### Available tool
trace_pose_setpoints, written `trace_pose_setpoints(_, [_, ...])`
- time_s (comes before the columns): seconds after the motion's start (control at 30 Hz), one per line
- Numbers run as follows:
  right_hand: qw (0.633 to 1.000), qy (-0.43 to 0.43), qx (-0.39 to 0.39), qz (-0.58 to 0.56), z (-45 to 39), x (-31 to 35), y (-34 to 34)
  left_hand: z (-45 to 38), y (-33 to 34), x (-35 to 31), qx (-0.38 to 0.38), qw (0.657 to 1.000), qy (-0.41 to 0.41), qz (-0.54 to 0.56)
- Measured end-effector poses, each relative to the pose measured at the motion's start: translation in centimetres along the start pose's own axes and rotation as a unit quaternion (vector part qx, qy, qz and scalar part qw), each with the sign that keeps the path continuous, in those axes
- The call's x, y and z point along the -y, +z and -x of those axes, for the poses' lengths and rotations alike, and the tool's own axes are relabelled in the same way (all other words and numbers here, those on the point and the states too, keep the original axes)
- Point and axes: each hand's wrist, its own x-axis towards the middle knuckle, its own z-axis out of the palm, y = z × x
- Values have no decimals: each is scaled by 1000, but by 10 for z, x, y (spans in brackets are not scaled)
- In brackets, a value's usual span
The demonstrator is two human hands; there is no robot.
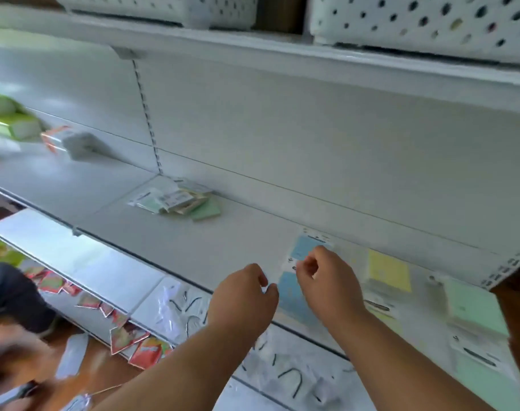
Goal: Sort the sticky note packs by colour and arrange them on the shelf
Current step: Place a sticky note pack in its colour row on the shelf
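A: What fills the view?

B: A long white shelf [223, 241] with a white back panel. Above it, an upper shelf carries two white perforated baskets [424, 22].

A: And the sticky note packs?

B: Along the right of the shelf they lie flat in colour groups — blue packs [294, 295] nearest the hands, yellow packs [389, 269] just to their right, then mint-green packs [475, 307] by the shelf's right end. Farther back and to the left sits a loose pile of mixed packs [178, 200], some green.

A: Where are the hands?

B: Both reach over the blue packs. The right hand [326, 280] has curled fingers pinching the white header of a blue pack [304, 247]. The left hand [244, 295] is just beside it, fingers curled at the edge of the wrapping; the picture is too blurred to tell whether it grips anything.

A: Anything smaller?

B: On a lower shelf, clear bags of dark hooks [285, 378], and red-and-green packets [128, 336] along the left — all blurred.
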Motion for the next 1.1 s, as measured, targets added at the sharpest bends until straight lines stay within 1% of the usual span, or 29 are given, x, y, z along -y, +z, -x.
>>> trace_pose_setpoints(0.1, [1000,-18,15,-20,-16,72,57,-37,-47,72,-19,999,-26,-5])
trace_pose_setpoints(0.2, [997,-33,48,-42,-27,141,111,-68,-90,133,-26,999,-44,-9])
trace_pose_setpoints(0.33, [994,-67,84,-28,-47,207,155,-104,-136,187,-18,998,-61,2])
trace_pose_setpoints(0.43, [991,-86,100,6,-74,229,172,-129,-152,207,-6,997,-71,19])
trace_pose_setpoints(0.57, [984,-99,129,68,-113,249,192,-157,-154,218,6,993,-93,66])
trace_pose_setpoints(0.67, [967,-112,177,145,-136,252,211,-175,-150,221,27,986,-124,111])
trace_pose_setpoints(0.73, [954,-100,202,197,-146,251,219,-184,-151,224,40,977,-144,154])
trace_pose_setpoints(0.8, [948,-83,205,229,-154,250,222,-195,-152,227,50,969,-150,192])
trace_pose_setpoints(0.87, [950,-91,179,239,-156,249,220,-205,-153,228,65,953,-164,246])
trace_pose_setpoints(0.93, [968,-95,101,207,-154,251,217,-211,-155,226,88,924,-191,319])
trace_pose_setpoints(1.0, [992,-66,22,102,-151,252,215,-216,-156,226,110,883,-218,401])
trace_pose_setpoints(1.03, [999,-36,5,29,-150,253,215,-218,-157,226,120,866,-219,434])
trace_pose_setpoints(1.1, [994,26,14,-104,-148,255,217,-222,-162,227,137,841,-209,479])
